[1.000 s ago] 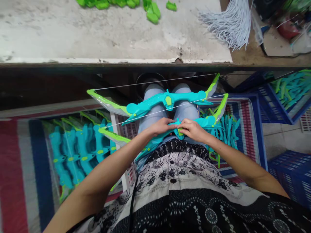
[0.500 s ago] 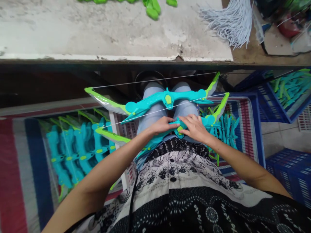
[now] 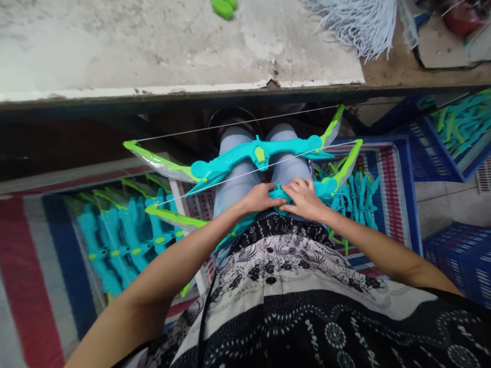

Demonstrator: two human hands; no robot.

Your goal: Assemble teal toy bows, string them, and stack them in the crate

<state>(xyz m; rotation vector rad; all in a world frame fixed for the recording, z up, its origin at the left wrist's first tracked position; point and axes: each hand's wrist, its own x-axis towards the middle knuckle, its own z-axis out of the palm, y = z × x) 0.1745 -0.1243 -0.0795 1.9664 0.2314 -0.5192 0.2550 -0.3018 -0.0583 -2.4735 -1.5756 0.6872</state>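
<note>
Two turquoise and lime-green toy bows lie across my lap, strings toward the table. My left hand (image 3: 261, 198) has its fingers closed at the middle of the nearer toy bow (image 3: 326, 188). From the other side my right hand (image 3: 303, 198) grips the same middle part, its thumb and fingertips close to my left thumb. Between them shows a turquoise hub; no green cap is visible there, and fingers cover part of this spot. The farther toy bow (image 3: 226, 166) rests on my knees with a green cap at its centre, untouched by either hand.
A worn table (image 3: 153, 56) stands in front, with green pieces (image 3: 224, 7) and a bundle of white strings (image 3: 360, 25). Rows of toy bows (image 3: 134, 240) stand on the left. Blue crates (image 3: 414, 204) with more bow parts are on the right.
The green cap seen between my hands on the nearer bow is no longer visible. My hands stay at its middle. The whole view has shifted slightly.
</note>
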